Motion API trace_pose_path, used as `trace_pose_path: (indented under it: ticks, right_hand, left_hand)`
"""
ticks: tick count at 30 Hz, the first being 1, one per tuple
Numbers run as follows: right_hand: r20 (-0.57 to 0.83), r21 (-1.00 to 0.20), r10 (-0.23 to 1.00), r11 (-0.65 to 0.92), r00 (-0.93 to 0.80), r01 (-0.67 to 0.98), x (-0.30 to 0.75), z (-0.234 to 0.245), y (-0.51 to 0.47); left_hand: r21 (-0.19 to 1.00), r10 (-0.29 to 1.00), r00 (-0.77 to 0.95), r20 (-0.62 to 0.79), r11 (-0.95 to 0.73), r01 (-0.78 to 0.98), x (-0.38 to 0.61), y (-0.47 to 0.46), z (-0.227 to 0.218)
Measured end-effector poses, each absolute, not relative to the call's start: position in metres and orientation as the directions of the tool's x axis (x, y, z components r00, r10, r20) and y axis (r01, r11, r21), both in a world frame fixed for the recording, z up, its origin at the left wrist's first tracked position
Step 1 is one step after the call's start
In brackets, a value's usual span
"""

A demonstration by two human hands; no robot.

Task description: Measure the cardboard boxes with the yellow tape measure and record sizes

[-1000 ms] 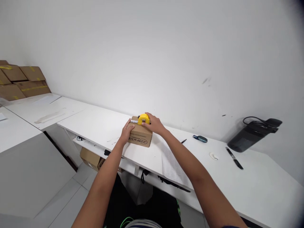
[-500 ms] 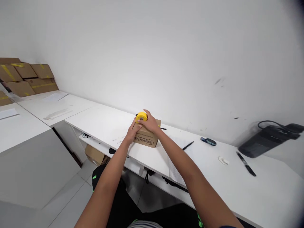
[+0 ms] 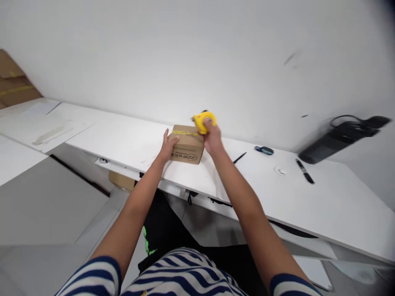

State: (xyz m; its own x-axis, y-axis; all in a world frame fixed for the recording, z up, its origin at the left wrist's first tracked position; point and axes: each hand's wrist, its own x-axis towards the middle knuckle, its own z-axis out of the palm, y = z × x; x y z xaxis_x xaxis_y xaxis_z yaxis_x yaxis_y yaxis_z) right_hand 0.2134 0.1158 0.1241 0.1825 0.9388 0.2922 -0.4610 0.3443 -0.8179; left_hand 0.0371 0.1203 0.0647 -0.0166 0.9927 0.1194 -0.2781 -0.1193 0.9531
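Note:
A small brown cardboard box [image 3: 187, 146] stands on the white desk [image 3: 240, 181]. My left hand [image 3: 168, 146] presses on the box's left top edge, pinning the end of a yellow tape blade that runs along the box's top front edge. My right hand [image 3: 211, 137] is closed round a yellow tape measure [image 3: 202, 120], held just past the box's right top corner.
On the desk to the right lie a black pen [image 3: 239, 157], a dark blue tool [image 3: 264, 150], a small white object [image 3: 280, 170], a black knife-like tool [image 3: 304, 171] and a black device with a cable [image 3: 339, 137]. Cardboard boxes [image 3: 12, 84] are stacked far left.
My right hand has drawn the tape measure from the box's left side to beyond its right corner, stretching the blade across the top. The view has dropped and shifted.

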Motion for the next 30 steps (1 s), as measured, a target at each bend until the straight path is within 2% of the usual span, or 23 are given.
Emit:
trace_pose_path:
  ticks: [2, 5, 12, 16, 20, 24, 30]
  right_hand:
    - [0.253, -0.769, 0.956, 0.291, 0.147, -0.569, 0.241, 0.116, 0.099]
    - [0.161, -0.741, 0.976, 0.216, 0.144, -0.636, 0.288, 0.095, 0.079]
    - [-0.049, -0.772, 0.916, 0.218, 0.398, -0.597, 0.398, 0.043, 0.062]
    - [-0.042, -0.778, 0.888, 0.259, 0.459, -0.572, 0.439, 0.025, 0.060]
    - [0.032, -0.755, 0.904, 0.302, 0.426, -0.582, 0.451, 0.017, 0.060]
    - [0.031, -0.729, 0.914, 0.297, 0.404, -0.616, 0.451, 0.021, 0.061]
    - [0.056, -0.747, 0.894, 0.333, 0.445, -0.576, 0.451, 0.018, 0.069]
  left_hand:
    - [0.947, 0.990, -0.045, 0.132, -0.140, -0.288, 0.043, 0.128, 0.061]
    - [0.937, 0.983, -0.099, 0.157, -0.180, -0.299, 0.051, 0.139, 0.056]
    - [0.927, 0.977, -0.124, 0.174, -0.205, -0.314, 0.061, 0.153, 0.058]
    - [0.930, 0.964, -0.190, 0.184, -0.233, -0.283, 0.061, 0.156, 0.056]
    - [0.948, 0.959, -0.203, 0.197, -0.239, -0.209, 0.065, 0.161, 0.060]
    - [0.958, 0.947, -0.246, 0.206, -0.246, -0.146, 0.076, 0.170, 0.070]
    - [0.954, 0.940, -0.271, 0.207, -0.256, -0.158, 0.087, 0.185, 0.074]
